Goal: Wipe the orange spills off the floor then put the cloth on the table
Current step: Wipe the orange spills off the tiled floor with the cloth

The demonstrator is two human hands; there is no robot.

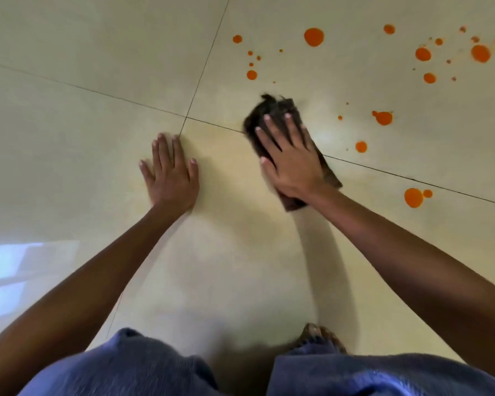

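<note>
Orange spills dot the pale tiled floor that fills nearly all of my view, and they lie mostly toward the far right, from fat round drops down to tiny specks. Dark grout lines cross near the middle, and a bluish window reflection shines on the tiles at the left edge. Along the bottom I see the person's blue jeans, blurred, with what looks like a foot showing just past the right knee; I cannot make it out clearly. Both bare forearms reach forward from there. A dark brown cloth lies flat on the floor across a grout line, just right of the crossing, its far end smeared by blur. It is near the closest drops but touches none that I can see. The right hand lies on top of it, palm down, fingers straight and spread, pressing rather than gripping. The left hand is planted flat on bare tile beside the crossing, fingers straight and slightly apart, holding nothing, well clear of the cloth.
</note>
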